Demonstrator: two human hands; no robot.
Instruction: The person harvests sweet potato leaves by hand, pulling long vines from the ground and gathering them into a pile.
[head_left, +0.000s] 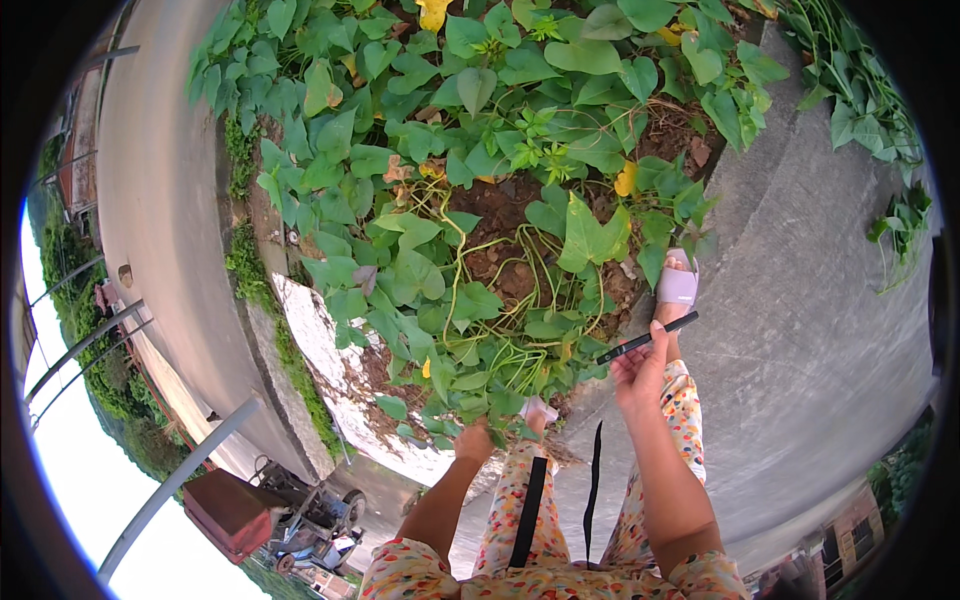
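Observation:
My left hand (475, 442) is low at the near edge of a sweet potato patch, its fingers curled in against green leaves and stems (517, 371). Leaves partly hide those fingertips. In my right hand (641, 367), held over the concrete to the right, is a slim black tool (649, 337), possibly a cutter. It slants up to the right between thumb and fingers. Heart-shaped sweet potato leaves (420, 274) spread ahead of me, some of them yellow. Bare stems and brown soil (499, 262) show through a gap in the middle.
Grey concrete (810, 277) runs along the right, with cut leafy vines (870, 124) lying on it. My right foot wears a pink slide sandal (677, 281). White sheeting (311, 330) borders the patch at left, near a paved road (161, 202). A red-boxed vehicle (247, 510) stands lower left.

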